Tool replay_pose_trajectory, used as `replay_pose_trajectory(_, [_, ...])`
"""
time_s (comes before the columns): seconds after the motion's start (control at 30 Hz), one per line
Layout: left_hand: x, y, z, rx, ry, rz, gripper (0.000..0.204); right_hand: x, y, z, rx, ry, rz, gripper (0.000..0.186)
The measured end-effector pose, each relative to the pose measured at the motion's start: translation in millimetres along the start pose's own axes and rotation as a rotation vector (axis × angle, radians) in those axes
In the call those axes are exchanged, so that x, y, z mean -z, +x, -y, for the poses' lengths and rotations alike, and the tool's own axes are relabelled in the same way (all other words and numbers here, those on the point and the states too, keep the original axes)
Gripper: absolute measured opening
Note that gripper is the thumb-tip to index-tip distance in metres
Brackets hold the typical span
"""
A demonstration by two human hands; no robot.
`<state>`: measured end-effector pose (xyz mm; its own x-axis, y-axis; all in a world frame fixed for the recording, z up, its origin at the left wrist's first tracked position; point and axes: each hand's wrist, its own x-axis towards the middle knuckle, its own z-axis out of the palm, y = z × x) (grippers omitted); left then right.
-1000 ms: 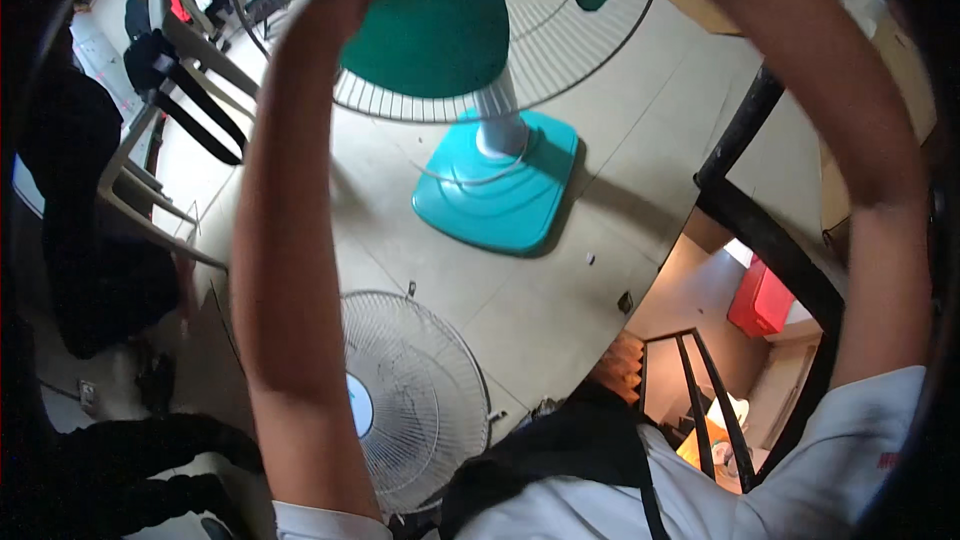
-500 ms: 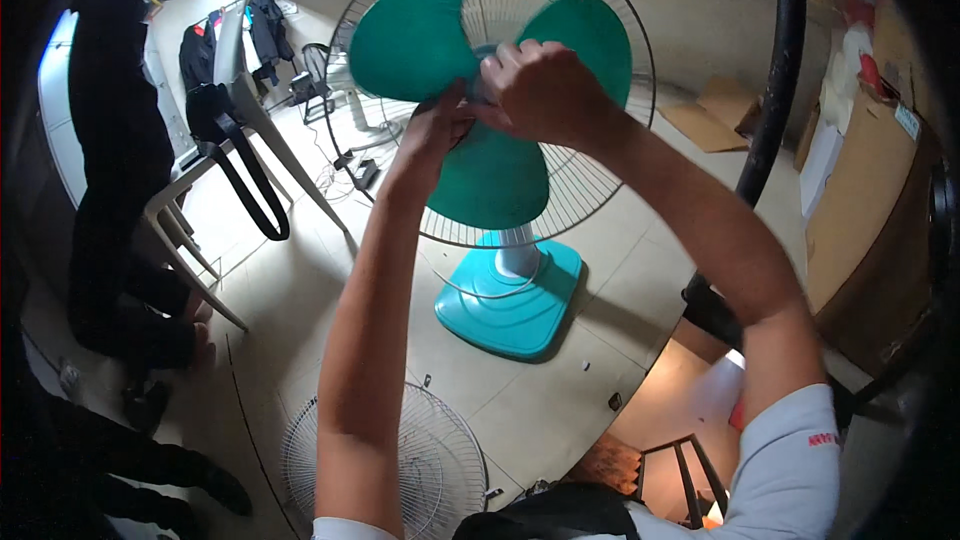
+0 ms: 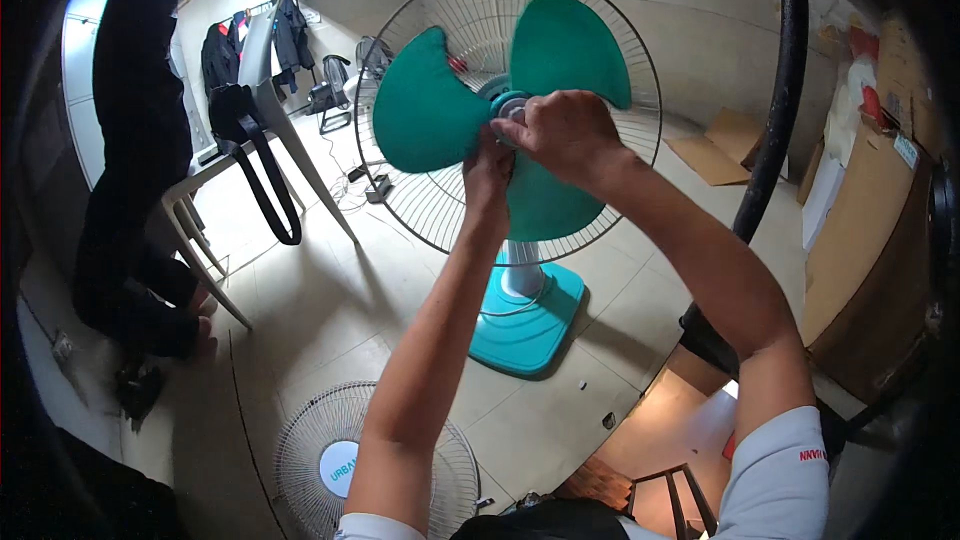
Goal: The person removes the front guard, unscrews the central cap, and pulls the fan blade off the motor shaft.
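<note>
Right hand (image 3: 575, 130): fingers curled closely over the round grey hub knob (image 3: 512, 108). Left hand (image 3: 487, 175): fingertips just below the knob; their grip is hidden and cannot be told. The knob sits at the centre of three smooth, rounded green blades (image 3: 425, 105), backed by a circular wire guard (image 3: 658, 110). Below, a pale cylindrical column (image 3: 522, 280) meets a glossy turquoise base (image 3: 530, 330) on the tiled floor (image 3: 540, 430); nearer lies a round wire grille (image 3: 305, 445).
</note>
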<state>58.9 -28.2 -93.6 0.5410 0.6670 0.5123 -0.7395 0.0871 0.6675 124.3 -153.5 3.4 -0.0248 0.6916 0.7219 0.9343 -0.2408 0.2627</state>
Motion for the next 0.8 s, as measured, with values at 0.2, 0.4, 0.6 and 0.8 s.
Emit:
replay_pose_trajectory(0.2, [9, 31, -62, 0.172, 0.488, 0.245, 0.055, 29, 22, -31, 0.540, -0.300, -0.010, 0.024])
replay_pose_trajectory(0.4, [11, 37, -64, 0.139, 0.571, 0.238, 0.053, 21, 26, -30, 0.810, -0.349, 0.030, 0.016])
replay_pose_trajectory(0.6, [25, 21, -20, 0.106, 0.215, 0.136, 0.050, 5, 11, -2, 0.068, 0.060, -0.007, 0.043])
replay_pose_trajectory(0.8, [23, 22, -36, 0.141, 0.258, 0.157, 0.056, 22, 12, -11, 0.484, -0.220, -0.001, 0.022])
